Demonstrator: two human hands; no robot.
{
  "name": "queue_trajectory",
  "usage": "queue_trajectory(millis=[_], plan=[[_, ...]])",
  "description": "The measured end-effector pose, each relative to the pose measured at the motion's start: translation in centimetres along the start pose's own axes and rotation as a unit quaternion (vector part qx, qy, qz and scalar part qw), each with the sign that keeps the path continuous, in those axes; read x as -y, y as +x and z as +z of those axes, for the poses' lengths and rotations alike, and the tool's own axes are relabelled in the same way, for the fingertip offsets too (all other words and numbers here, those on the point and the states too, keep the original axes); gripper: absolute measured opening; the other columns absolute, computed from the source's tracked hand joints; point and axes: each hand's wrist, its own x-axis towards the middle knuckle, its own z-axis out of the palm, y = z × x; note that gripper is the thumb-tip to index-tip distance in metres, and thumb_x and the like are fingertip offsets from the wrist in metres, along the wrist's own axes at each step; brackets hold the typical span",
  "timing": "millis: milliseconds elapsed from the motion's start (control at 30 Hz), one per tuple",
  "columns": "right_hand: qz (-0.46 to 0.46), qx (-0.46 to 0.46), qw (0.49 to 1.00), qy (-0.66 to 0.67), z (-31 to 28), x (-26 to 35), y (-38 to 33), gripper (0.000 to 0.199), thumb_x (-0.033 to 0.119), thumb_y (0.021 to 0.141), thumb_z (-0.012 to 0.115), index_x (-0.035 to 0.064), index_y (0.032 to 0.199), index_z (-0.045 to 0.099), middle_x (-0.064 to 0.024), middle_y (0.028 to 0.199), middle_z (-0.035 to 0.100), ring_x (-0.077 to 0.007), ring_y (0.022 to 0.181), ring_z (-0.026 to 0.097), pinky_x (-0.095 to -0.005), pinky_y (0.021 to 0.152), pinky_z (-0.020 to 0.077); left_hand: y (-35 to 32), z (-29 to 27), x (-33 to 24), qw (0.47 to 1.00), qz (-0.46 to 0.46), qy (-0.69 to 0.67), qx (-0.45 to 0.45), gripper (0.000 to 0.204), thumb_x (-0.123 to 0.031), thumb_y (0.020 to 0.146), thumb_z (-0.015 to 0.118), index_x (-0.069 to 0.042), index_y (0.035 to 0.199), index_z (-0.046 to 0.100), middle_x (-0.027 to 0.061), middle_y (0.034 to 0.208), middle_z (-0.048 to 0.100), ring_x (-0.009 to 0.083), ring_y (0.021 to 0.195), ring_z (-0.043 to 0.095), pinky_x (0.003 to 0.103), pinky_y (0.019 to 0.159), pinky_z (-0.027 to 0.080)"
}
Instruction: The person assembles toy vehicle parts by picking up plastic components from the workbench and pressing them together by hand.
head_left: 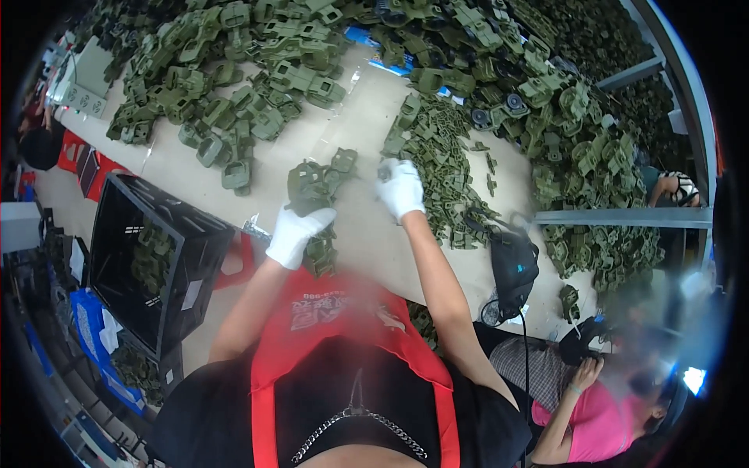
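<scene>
My left hand (295, 235), in a white glove, is closed around an olive-green plastic toy vehicle part (306, 187) held above the pale table (363, 129). Another green piece (321, 253) shows below that hand, close to my red apron. A smaller green piece (344, 161) sticks out at the upper right of the held part. Just to the right, my right hand (401, 190), also gloved in white, has its fingers curled together. A small greyish thing shows at its fingertips, too blurred to name.
Large heaps of green vehicle parts (289, 74) cover the far table. Small green pieces (445, 148) lie piled right of my right hand. A black crate (183, 265) stands at left, a black bag (512, 269) at right. A person in pink (601, 425) works at lower right, near a metal rail (616, 218).
</scene>
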Motion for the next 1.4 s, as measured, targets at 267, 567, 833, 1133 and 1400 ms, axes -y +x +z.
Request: queue_trajectory(millis=[267, 567, 833, 1133, 1400], plan=[[0.075, 0.262, 0.784, 0.558, -11.1, 6.4, -6.1, 0.043, 0.019, 0.091, 0.057, 0.0074, 0.131, 0.050, -0.0030, 0.076, 0.063, -0.0071, 0.052, 0.053, -0.0216, 0.048, 0.0426, -1.6, 3.8, 0.0, 0.984, 0.149, -0.078, 0.060, 0.061, 0.002, 0.077, 0.068, -0.006, 0.129, 0.039, 0.0058, 0.108, 0.055, 0.0148, 0.094, 0.057, 0.029, 0.079, 0.050], [-0.043, -0.088, 0.982, 0.161, -9.0, 7.8, -8.3, 0.028, 0.027, 0.089, 0.062, 0.0067, 0.108, 0.060, -0.0177, 0.083, 0.068, -0.0368, 0.070, 0.066, -0.0450, 0.064, 0.0537, -1.2, 4.5, 0.7, 0.975, 0.209, -0.007, 0.071, 0.060, 0.002, 0.073, 0.067, -0.005, 0.126, 0.041, 0.0065, 0.107, 0.055, 0.0142, 0.090, 0.058, 0.028, 0.075, 0.050], [0.202, 0.039, 0.937, 0.281, -12.7, 10.1, -7.6, 0.025, 0.026, 0.083, 0.066, 0.0083, 0.100, 0.064, -0.0145, 0.093, 0.068, -0.0343, 0.081, 0.066, -0.0399, 0.075, 0.0534, -2.7, 5.1, -1.4, 0.987, 0.106, -0.071, 0.098, 0.060, 0.001, 0.075, 0.064, -0.006, 0.129, 0.039, 0.0067, 0.108, 0.054, 0.0140, 0.086, 0.057, 0.026, 0.068, 0.050], [0.048, -0.120, 0.966, 0.224, -9.9, 9.8, -8.3, 0.014, 0.015, 0.085, 0.061, 0.0013, 0.087, 0.064, -0.0137, 0.078, 0.068, -0.0248, 0.065, 0.065, -0.0321, 0.064, 0.0531, -2.6, 6.2, 0.1, 0.987, 0.146, -0.049, 0.054, 0.063, 0.003, 0.078, 0.063, -0.006, 0.132, 0.033, 0.0085, 0.119, 0.053, 0.0155, 0.105, 0.055, 0.027, 0.088, 0.047], [0.030, -0.153, 0.951, 0.265, -7.4, 8.7, -8.9, 0.014, 0.014, 0.081, 0.069, 0.0035, 0.088, 0.062, -0.0137, 0.079, 0.070, -0.0252, 0.064, 0.068, -0.0354, 0.060, 0.0536, -1.8, 4.7, 2.5, 0.962, 0.245, 0.105, 0.055, 0.060, 0.001, 0.076, 0.064, -0.006, 0.127, 0.034, 0.0088, 0.101, 0.056, 0.0145, 0.082, 0.059, 0.029, 0.068, 0.052]])
